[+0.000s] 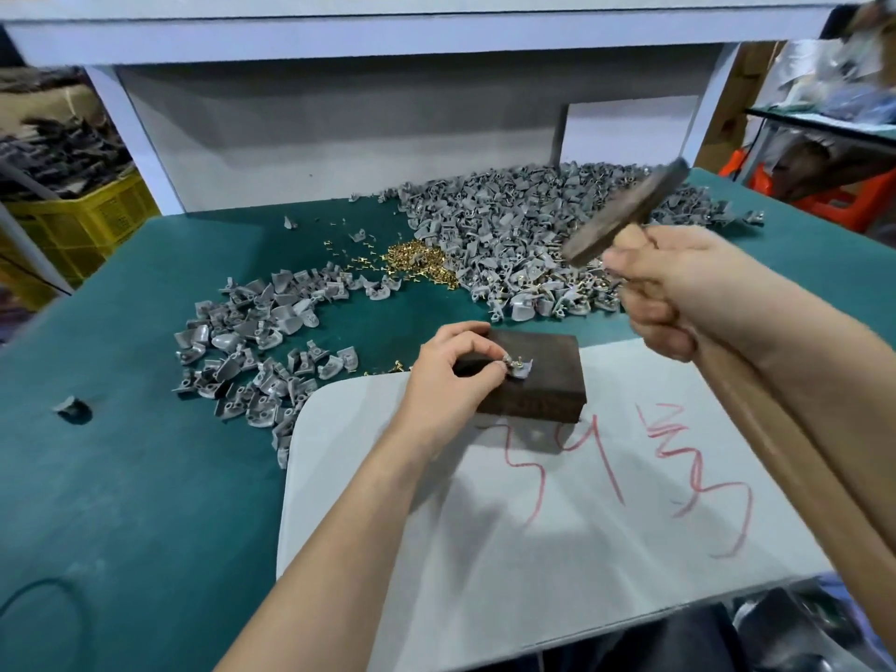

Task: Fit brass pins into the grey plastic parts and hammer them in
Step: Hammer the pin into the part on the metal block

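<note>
Above the block (533, 395), the hammer head (625, 215) slants up-right.

I've got one feed: head cam, wide-angle, facing forward and down onto the desk (145, 477). Close range: left grip (451, 385) sits mid-frame, right grip (688, 293) nearer the lens, upper right. Shelf (388, 41) runs across the top. Edges bow.

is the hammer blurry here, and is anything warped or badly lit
Head view: the hammer is smeared by motion blur, and the right hand gripping it looks slightly soft; the left hand pinching the grey part on the dark block is sharper; the wide lens bows the shelf; light is even, with soft shadows on the white sheet.
</note>
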`<state>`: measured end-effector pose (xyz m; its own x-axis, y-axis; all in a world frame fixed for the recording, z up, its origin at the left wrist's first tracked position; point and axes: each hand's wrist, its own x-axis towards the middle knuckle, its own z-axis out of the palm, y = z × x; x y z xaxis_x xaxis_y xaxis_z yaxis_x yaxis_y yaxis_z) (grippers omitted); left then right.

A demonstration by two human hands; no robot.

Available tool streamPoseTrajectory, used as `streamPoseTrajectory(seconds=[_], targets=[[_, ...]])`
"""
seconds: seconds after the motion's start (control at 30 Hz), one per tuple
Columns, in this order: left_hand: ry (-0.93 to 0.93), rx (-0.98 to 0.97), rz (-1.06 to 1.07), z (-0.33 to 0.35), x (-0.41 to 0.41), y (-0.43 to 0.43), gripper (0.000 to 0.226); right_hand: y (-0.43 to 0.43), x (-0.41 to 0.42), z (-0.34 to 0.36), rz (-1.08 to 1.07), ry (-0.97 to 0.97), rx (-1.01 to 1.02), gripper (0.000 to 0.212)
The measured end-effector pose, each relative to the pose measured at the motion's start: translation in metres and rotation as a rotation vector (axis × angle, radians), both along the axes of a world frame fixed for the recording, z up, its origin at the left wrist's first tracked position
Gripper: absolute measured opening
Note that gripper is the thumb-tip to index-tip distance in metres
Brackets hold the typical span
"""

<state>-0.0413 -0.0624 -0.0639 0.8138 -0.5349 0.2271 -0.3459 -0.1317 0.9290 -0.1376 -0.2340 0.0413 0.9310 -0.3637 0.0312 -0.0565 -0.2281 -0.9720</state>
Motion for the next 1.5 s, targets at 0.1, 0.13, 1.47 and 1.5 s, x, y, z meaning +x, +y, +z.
streamPoseTrajectory(seconds=[0.1,0.13,1.47,1.5], targets=[[-0.036,0.014,0.011,-0.001,-0.003,0.0,0.023,-0.021,0.007,-0.03,0.02,0.041,0.395,0.031],[-0.05,0.022,0.023,-0.003,-0.003,0.001,0.022,-0.026,0.007,-0.044,0.035,0.07,0.508,0.028],[-0.726,0.302,0.211,0.011,-0.038,-0.046,0.01,-0.022,0.008,-0.09,0.097,0.054,0.488,0.023],[-0.747,0.277,0.208,0.009,-0.036,-0.047,0.01,-0.02,0.009,-0.089,0.083,0.044,0.456,0.024]])
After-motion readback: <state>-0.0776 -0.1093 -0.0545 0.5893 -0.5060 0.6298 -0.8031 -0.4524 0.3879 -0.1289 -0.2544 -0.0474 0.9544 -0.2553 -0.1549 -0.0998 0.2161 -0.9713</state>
